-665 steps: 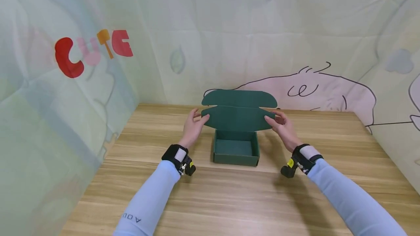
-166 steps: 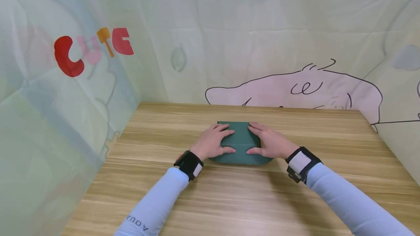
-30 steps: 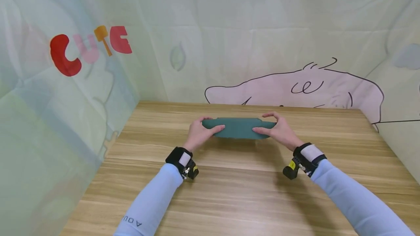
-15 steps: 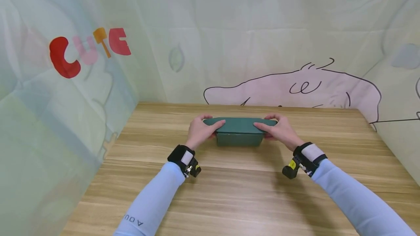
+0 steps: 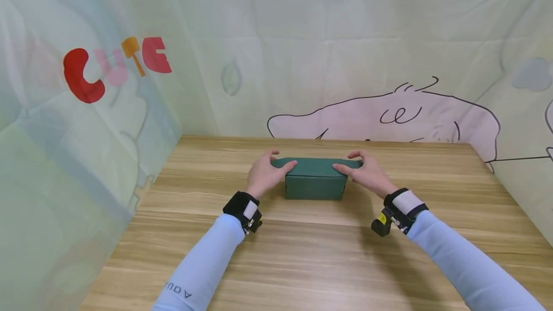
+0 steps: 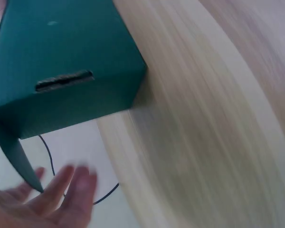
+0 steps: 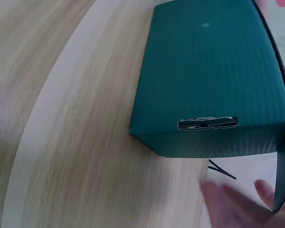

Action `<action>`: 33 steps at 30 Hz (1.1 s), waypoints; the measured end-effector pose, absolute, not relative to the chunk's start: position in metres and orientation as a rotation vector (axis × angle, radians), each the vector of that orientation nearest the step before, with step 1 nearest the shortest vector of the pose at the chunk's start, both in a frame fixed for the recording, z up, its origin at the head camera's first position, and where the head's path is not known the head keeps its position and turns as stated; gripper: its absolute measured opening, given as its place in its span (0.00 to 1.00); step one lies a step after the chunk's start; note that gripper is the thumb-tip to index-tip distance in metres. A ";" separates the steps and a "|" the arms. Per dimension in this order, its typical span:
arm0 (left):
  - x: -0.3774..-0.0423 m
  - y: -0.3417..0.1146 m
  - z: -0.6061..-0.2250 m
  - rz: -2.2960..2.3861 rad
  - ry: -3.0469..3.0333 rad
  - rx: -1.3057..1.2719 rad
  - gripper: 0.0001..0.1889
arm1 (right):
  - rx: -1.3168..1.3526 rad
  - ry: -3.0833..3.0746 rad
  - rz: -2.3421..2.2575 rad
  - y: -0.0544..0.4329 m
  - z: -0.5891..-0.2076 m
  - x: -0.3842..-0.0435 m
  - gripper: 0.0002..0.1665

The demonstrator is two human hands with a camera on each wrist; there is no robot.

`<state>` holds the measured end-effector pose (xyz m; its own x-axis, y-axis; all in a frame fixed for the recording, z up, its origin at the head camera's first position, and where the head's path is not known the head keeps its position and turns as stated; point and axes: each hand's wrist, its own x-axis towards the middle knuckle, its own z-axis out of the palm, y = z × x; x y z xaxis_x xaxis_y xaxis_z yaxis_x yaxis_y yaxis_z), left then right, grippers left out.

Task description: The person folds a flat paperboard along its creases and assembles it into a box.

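A dark green cardboard box [image 5: 314,187] stands on the table, its plain front wall facing me. Its lid [image 5: 315,167] lies over the top, with narrow flaps sticking out left and right. My left hand [image 5: 264,173] grips the lid's left end, thumb on top and fingers behind the flap. My right hand [image 5: 367,172] holds the right end the same way. Both wrist views show a torn-edged slot at a corner of the box [image 6: 71,52]. Beside it, a side flap [image 7: 284,166] reaches the fingers, which are blurred. The inside of the box is hidden.
The wood-grain table [image 5: 294,263] extends on every side of the box. A pale printed cloth [image 5: 242,23] hangs behind and on both sides, with a cartoon outline low at the back.
The lid stood open at first, then lay under both hands. One second ago its panel faced me and hid the front wall; now it lies flatter and that wall shows below.
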<state>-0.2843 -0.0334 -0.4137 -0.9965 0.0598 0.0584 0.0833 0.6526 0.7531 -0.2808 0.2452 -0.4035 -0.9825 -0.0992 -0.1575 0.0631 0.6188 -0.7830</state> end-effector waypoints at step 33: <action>-0.291 -0.038 -0.415 -0.483 -2.858 -0.940 0.37 | -1.014 3.097 -0.917 0.243 -0.417 -0.282 0.32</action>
